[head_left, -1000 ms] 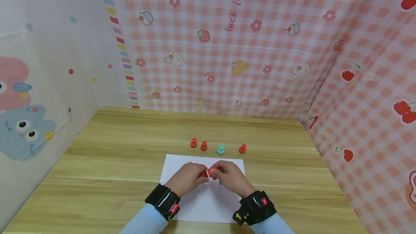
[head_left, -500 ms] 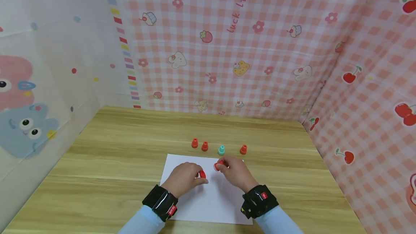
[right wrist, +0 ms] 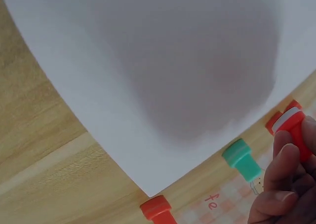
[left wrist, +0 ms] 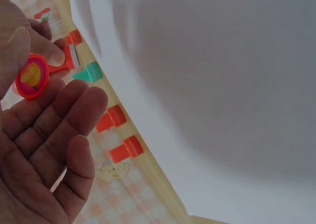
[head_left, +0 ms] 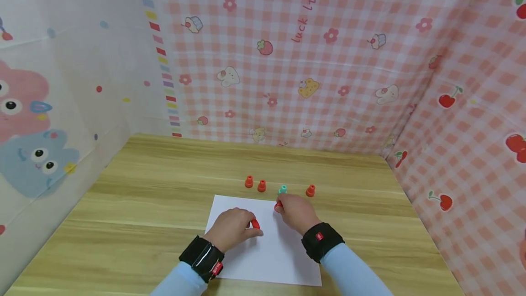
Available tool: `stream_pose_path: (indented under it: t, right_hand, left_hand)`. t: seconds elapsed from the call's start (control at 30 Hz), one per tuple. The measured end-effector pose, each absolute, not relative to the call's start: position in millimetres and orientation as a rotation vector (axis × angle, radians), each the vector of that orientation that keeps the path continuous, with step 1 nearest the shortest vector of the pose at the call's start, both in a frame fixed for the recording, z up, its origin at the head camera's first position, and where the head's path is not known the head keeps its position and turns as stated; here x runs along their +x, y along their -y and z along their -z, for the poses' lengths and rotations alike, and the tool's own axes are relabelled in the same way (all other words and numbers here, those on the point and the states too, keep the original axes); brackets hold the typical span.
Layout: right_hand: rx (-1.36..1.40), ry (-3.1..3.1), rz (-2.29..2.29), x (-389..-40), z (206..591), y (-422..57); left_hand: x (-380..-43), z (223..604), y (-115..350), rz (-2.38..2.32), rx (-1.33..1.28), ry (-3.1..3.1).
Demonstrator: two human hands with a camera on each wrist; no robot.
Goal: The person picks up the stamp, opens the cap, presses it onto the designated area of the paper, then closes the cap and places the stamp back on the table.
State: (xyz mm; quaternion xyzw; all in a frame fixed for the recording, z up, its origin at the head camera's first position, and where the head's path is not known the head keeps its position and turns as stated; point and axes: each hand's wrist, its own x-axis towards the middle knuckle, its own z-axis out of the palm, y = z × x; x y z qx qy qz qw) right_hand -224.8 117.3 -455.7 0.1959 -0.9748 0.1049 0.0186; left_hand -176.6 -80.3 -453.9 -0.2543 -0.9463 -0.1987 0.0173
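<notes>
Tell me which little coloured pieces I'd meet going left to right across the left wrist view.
Round red piece with a fruit picture, in the left hand → white-edged red piece, in the right hand → teal piece → standing red piece → last standing red piece.

Smooth plastic is seen in the red cap point(left wrist: 32, 76), held stamp point(right wrist: 295, 130) and turquoise stamp point(right wrist: 240, 156) — matt paper point(head_left: 281, 261), a wood-grained tabletop point(head_left: 135, 223) and creased cloth point(head_left: 353, 70) are shown.
</notes>
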Motion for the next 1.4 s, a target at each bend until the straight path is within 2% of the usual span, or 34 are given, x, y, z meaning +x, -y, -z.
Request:
stream_pose_path:
  t: [0.4, 1.0, 1.4]
  right_hand:
    - [0.609, 3.019, -0.237, -236.9, 466.0, -108.7]
    - [0.767, 2.95, -0.007, -242.8, 477.4, -101.5]
    - [0.748, 3.007, -0.104, -243.1, 477.3, -101.8]
  left_hand:
    - [-176.0, 455.5, 79.0, 0.598, -0.788, 2.961]
    - [-176.1, 459.9, 80.3, 0.592, -0.781, 2.973]
    - [-177.5, 462.1, 79.5, 0.579, -0.769, 2.984]
